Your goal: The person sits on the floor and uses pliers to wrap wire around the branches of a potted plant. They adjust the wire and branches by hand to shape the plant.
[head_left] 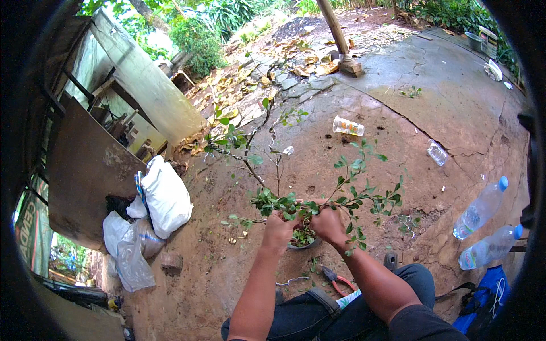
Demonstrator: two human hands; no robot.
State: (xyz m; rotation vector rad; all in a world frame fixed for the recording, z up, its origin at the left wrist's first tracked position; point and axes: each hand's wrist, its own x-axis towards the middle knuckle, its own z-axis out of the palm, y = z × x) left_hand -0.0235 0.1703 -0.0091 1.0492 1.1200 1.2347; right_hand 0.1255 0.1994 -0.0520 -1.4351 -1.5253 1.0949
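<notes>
A small leafy potted plant (267, 202) stands before me, with a bare, bent stem rising to the upper left and leafy branches (364, 196) spreading right. My left hand (278, 230) is closed among the leaves near its base, on a branch. Just beside it, my right hand (330, 224) is closed on a branch too; leaves hide the fingertips of both. Below them shows the rim of a round pot (311, 245), with cut leaves inside. Pliers with red handles (339, 280) lie between my legs, close to a thin piece of wire (293, 281).
Two clear bottles with blue caps (482, 208) lie at the right, above a blue bag (484, 298). Farther off are a plastic cup (348, 126) and a small clear container (437, 153). White and clear bags (165, 196) sit at left. A wooden post (334, 28) stands at the back.
</notes>
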